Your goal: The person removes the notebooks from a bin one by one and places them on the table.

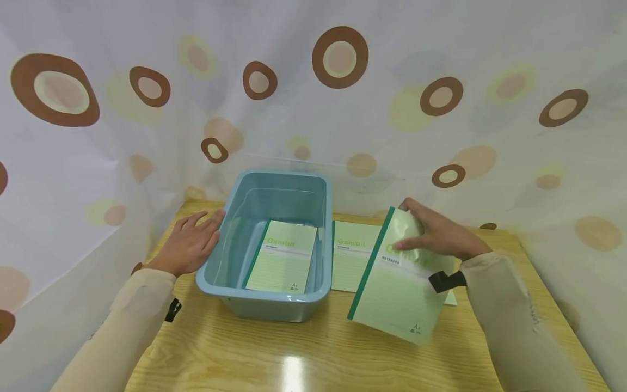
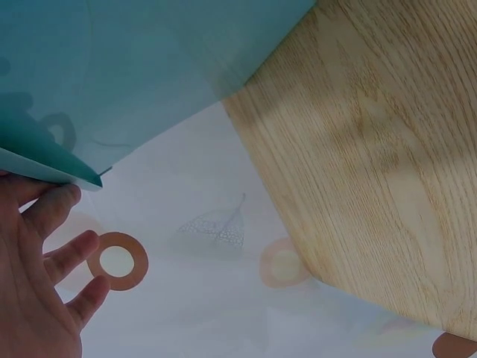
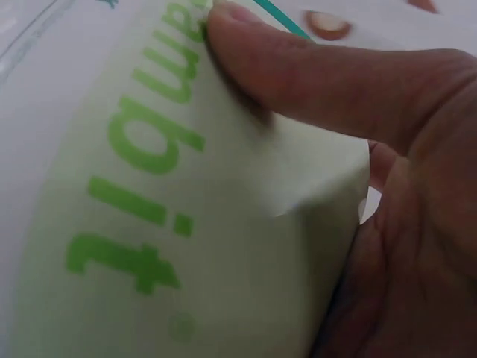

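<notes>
Our right hand (image 1: 437, 231) pinches one notebook (image 1: 399, 305). Below that grip, another (image 1: 354, 258) remains on the table (image 1: 230, 354); leftward, a third (image 1: 283, 258) already lies in the basin (image 1: 274, 310) our spread left hand (image 1: 192, 245) touches.

Counter (image 1: 220, 354): bears all below. Basin (image 1: 274, 310): on the counter, left of centre. First notebook (image 1: 281, 261): flat inside the basin. Second notebook (image 1: 352, 267): flat on the counter, just right of the basin. Third notebook (image 1: 392, 294): raised in the right hand (image 1: 436, 231), partly before the second. Left hand (image 1: 193, 242): at the basin's left rim. Sheet (image 1: 294, 125): behind the counter and along both sides.
</notes>
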{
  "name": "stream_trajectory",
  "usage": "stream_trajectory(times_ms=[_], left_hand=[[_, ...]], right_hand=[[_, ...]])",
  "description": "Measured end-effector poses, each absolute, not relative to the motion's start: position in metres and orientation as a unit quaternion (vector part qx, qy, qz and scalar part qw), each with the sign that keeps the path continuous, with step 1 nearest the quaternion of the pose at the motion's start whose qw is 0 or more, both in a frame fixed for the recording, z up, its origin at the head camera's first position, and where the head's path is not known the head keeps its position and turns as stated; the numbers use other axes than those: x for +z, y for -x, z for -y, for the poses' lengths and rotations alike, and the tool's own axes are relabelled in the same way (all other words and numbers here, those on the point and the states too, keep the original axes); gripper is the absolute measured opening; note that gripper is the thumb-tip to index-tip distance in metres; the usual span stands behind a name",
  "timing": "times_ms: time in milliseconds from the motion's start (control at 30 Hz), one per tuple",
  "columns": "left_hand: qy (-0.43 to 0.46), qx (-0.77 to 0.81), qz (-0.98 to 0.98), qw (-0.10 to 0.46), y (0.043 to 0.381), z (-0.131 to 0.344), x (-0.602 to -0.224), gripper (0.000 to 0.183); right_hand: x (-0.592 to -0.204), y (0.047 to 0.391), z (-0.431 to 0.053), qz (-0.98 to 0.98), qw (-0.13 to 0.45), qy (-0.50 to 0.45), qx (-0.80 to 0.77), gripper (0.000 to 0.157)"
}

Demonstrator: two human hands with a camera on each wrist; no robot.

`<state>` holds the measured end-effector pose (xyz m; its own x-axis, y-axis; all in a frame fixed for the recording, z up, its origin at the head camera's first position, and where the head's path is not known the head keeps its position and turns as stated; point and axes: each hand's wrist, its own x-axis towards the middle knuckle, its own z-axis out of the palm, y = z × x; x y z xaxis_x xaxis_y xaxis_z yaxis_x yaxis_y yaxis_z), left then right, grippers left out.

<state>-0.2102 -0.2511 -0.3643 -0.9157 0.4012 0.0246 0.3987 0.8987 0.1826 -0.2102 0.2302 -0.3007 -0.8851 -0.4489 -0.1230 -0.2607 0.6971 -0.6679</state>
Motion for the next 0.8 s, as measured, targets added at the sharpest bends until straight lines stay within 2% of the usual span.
stream_trajectory(times_ms=[300, 400, 567, 800], left_hand=[[-0.208, 0.092, -0.974, 0.000, 0.210, 0.252, -0.367, 0.053], [-0.209, 0.097, -0.973, 0.001, 0.211, 0.252, -0.368, 0.053], [-0.208, 0.096, -0.973, -0.004, 0.212, 0.251, -0.368, 0.053], [-0.205, 0.097, -0.974, -0.001, 0.212, 0.252, -0.367, 0.053]], right_hand=[[-0.400, 0.209, -0.210, -0.914, 0.174, 0.234, -0.282, 0.059], [-0.424, 0.208, -0.199, -0.915, 0.176, 0.236, -0.275, 0.064], [-0.451, 0.204, -0.180, -0.918, 0.169, 0.240, -0.265, 0.069], [-0.471, 0.192, -0.166, -0.922, 0.149, 0.262, -0.245, 0.066]])
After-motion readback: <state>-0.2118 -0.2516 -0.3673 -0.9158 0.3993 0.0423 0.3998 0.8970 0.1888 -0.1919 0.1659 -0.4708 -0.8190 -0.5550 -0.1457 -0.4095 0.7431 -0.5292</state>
